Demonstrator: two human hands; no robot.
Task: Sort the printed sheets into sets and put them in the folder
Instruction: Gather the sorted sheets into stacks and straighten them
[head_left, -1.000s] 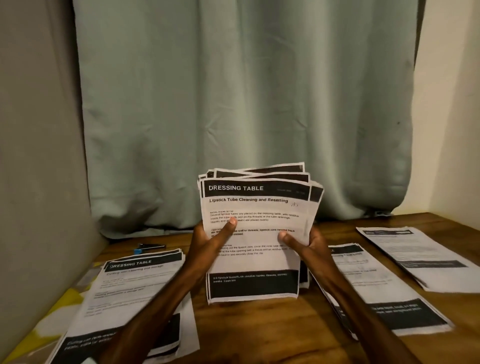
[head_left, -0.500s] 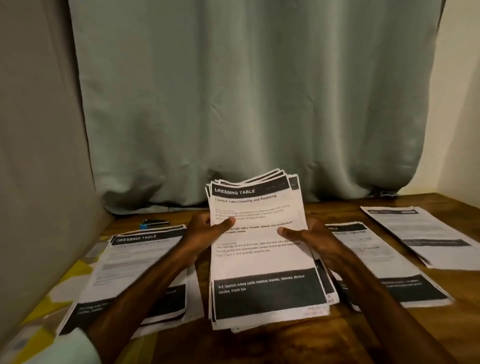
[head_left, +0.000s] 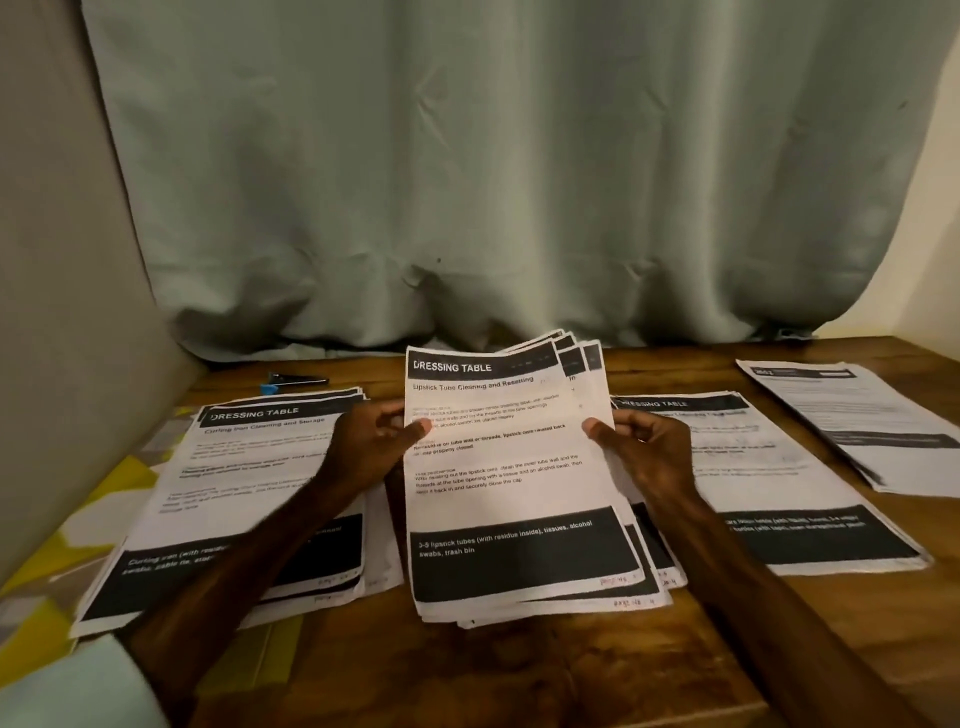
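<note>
A fanned stack of printed sheets (head_left: 514, 483), its top page headed "DRESSING TABLE, Lipstick Tube Cleaning and Resetting", lies low over the wooden table (head_left: 519, 670) in the middle. My left hand (head_left: 371, 447) grips its left edge, thumb on top. My right hand (head_left: 641, 452) pinches its right edge. To the left lies a pile on curling iron cleaning (head_left: 239, 499), partly under my left forearm. Another pile (head_left: 769, 478) lies on the right, and one more (head_left: 862, 421) at the far right. Beneath the left pile a yellow-patterned thing (head_left: 78, 525) shows; whether it is the folder I cannot tell.
A small black and blue object (head_left: 293, 382) lies at the back left by the curtain (head_left: 493, 182). A grey wall (head_left: 57, 312) closes the left side. Bare wood shows along the table's front edge.
The stack, held upright in both hands a second ago, has been lowered toward the table and tilted flat. Both hands came down with it, keeping their hold on its edges.
</note>
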